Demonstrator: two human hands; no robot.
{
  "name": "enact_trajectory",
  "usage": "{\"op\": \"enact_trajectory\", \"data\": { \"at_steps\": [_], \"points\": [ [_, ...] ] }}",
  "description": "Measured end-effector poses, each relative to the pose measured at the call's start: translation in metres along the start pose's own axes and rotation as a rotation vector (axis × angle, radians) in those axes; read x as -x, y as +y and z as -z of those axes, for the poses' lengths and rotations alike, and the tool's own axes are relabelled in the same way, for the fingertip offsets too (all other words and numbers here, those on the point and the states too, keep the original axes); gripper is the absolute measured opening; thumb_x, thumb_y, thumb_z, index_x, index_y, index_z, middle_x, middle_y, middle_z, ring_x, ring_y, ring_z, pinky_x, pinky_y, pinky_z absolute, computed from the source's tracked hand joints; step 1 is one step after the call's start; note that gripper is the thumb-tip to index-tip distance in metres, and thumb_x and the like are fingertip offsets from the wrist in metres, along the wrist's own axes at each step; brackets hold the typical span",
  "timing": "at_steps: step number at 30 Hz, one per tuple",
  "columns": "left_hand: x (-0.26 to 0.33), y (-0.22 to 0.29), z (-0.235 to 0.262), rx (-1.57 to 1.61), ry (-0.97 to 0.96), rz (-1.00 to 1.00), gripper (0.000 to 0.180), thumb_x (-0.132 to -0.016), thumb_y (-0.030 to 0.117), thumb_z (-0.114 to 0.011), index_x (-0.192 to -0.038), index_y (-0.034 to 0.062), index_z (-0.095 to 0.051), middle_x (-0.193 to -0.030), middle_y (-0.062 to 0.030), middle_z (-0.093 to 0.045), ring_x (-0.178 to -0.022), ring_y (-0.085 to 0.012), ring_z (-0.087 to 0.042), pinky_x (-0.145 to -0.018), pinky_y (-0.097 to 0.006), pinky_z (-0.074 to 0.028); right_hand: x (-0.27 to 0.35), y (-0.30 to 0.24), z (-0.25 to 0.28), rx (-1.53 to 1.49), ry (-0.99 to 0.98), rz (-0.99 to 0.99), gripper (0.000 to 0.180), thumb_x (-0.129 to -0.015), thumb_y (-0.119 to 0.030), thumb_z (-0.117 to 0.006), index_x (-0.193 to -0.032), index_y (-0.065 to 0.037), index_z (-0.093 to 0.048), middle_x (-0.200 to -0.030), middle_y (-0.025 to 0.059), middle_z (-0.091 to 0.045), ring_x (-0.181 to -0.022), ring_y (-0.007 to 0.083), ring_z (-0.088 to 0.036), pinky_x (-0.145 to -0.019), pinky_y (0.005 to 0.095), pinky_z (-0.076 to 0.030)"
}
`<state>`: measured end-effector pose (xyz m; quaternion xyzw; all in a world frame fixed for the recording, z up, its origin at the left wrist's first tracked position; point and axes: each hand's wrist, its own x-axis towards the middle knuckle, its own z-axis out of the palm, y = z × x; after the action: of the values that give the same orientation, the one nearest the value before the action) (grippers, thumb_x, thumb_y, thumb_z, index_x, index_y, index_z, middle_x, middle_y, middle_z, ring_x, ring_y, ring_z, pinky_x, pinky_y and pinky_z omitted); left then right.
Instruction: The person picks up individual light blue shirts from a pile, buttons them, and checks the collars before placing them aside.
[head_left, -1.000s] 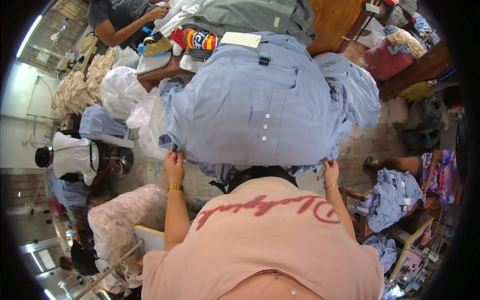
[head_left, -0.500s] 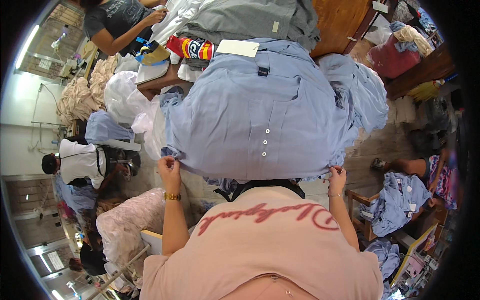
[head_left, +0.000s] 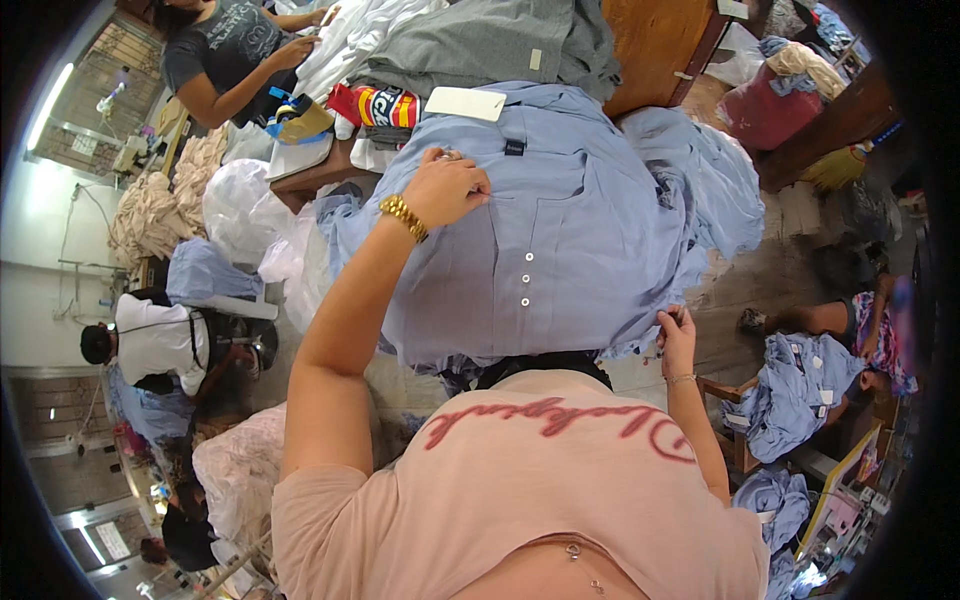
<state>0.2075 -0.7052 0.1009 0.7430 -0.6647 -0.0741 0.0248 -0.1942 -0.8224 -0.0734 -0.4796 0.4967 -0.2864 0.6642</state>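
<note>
The person stands over a light blue button-front cotton shirt [head_left: 560, 240] spread face up on the crowded wooden surface [head_left: 655, 40], its collar end pointing away and its hem hanging over the near edge toward the person's waist. The left hand [head_left: 445, 188], a gold bracelet [head_left: 402, 216] at the wrist, rests curled on the upper chest of the shirt just left of the placket; its fingers look bunched down into the cloth, but from here I cannot tell whether that grip actually pinches a fold or only presses. The right hand [head_left: 677, 335] is down at the hem's right corner, thumb and fingers closed in a small pinch on the edge of the fabric. So the garment lies between the two hands, stretched on a diagonal from upper left to lower right. To do this step well, I would judge the hem hand should keep a light, even tension while the upper hand flattens outward from the row of white buttons [head_left: 525, 280], so wrinkles travel to the sides and the placket stays straight. A white rectangular card [head_left: 466, 103] lies just beyond the collar, with grey folded garments [head_left: 480, 45] farther back.
</note>
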Motion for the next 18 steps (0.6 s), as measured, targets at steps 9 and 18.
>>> {"op": "enact_trajectory", "data": {
  "at_steps": [9, 18],
  "points": [
    [-0.02, -0.025, 0.01, 0.693, -0.097, -0.117, 0.02, -0.077, 0.022, -0.065, -0.089, 0.0056, -0.065, -0.077, -0.0049, -0.064, -0.07, -0.0144, -0.057, -0.068, -0.025, -0.043, 0.028, -0.049, -0.086, 0.489, -0.016, 0.453, 0.024, -0.077, -0.003, -0.058, -0.101, -0.006, -0.061, -0.087, 0.0041, -0.056, -0.067, 0.011, -0.046, -0.061, 0.0228, -0.04],
    [-0.015, -0.024, 0.009, 0.868, -0.08, -0.212, 0.018, -0.08, 0.014, -0.061, -0.091, -0.0002, -0.062, -0.081, -0.0037, -0.064, -0.078, -0.0096, -0.057, -0.075, -0.023, -0.043, 0.017, -0.117, -0.199, 0.088, -0.47, 0.156, 0.028, -0.084, -0.014, -0.056, -0.109, -0.003, -0.058, -0.065, -0.0053, -0.049, -0.047, 0.0032, -0.035, -0.043, 0.0174, -0.032]
  ]
}}
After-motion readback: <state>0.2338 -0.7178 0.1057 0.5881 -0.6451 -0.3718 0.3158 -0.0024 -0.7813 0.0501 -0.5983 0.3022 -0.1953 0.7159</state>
